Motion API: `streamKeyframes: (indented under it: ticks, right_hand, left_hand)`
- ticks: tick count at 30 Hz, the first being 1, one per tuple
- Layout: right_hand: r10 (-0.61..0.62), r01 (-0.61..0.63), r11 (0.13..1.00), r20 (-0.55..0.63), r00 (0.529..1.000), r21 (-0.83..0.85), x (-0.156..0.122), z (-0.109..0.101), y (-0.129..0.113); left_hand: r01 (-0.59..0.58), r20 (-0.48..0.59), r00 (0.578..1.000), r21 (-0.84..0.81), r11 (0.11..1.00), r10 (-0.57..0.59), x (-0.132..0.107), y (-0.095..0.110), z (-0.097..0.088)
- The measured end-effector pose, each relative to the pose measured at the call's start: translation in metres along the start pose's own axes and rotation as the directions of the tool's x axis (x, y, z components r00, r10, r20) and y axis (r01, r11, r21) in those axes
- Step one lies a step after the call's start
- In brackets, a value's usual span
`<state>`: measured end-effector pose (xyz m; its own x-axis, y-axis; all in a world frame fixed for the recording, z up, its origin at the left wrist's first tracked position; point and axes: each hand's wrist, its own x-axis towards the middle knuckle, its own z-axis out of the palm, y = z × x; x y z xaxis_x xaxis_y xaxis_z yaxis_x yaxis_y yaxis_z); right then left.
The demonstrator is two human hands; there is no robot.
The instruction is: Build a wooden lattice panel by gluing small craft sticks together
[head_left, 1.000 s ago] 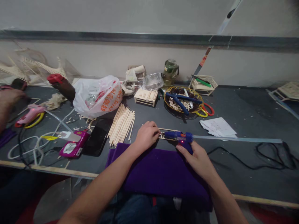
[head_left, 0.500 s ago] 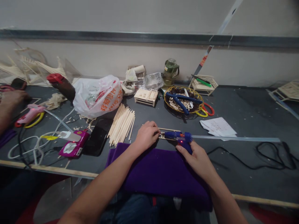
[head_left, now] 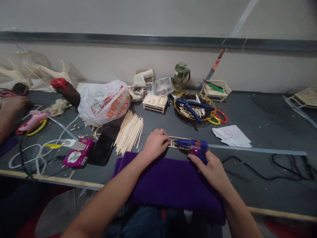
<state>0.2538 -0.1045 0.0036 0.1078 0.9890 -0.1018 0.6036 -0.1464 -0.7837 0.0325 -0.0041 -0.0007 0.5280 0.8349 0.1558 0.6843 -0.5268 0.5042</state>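
Glue gun [head_left: 192,144] in the right fingers [head_left: 198,162]

We look from the head, above and behind left grip [head_left: 157,142] and right grip [head_left: 209,168], facing forward and down, far enough back to include the surface [head_left: 269,129] around them and the wall [head_left: 148,18] beyond.

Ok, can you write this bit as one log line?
left hand: at small stick frame | right hand: holding blue glue gun, pointed toward left hand | nearby: stick pile, purple cloth
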Motion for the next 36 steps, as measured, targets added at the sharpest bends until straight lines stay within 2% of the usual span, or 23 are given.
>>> streamKeyframes:
  ticks: [5, 9, 14, 18, 22, 30, 36]
  right_hand:
    - [0.013, -0.013, 0.999, 0.013, 1.0, 0.029, -0.001, -0.001, -0.001]
    - [-0.023, 0.027, 0.997, -0.061, 0.998, 0.071, 0.0, -0.004, -0.001]
    - [0.104, -0.092, 0.972, -0.046, 0.994, 0.217, -0.001, -0.007, 0.002]
    - [0.188, -0.172, 0.891, 0.004, 0.982, 0.42, -0.003, -0.009, 0.0]
    - [0.21, -0.189, 0.793, 0.031, 0.977, 0.58, -0.007, -0.012, -0.004]
    - [0.232, -0.195, 0.698, 0.04, 0.972, 0.689, -0.012, -0.018, -0.005]
    - [0.272, -0.159, 0.616, -0.019, 0.962, 0.771, -0.013, -0.023, -0.006]
  left_hand:
    - [-0.007, 0.004, 1.0, -0.014, 1.0, 0.007, -0.001, 0.0, 0.0]
    - [-0.001, -0.002, 1.0, -0.059, 0.998, 0.001, -0.002, -0.002, -0.004]
    - [0.043, -0.037, 0.998, -0.096, 0.994, -0.047, -0.003, -0.007, -0.009]
    - [0.06, -0.053, 0.996, -0.132, 0.99, -0.067, -0.003, -0.01, -0.013]
    - [0.021, 0.0, 1.0, -0.14, 0.99, -0.021, -0.007, -0.012, -0.018]
    - [-0.063, 0.081, 0.994, -0.049, 0.997, 0.067, -0.011, -0.009, -0.024]
    - [-0.061, 0.056, 0.996, -0.057, 0.996, 0.065, -0.012, -0.007, -0.023]
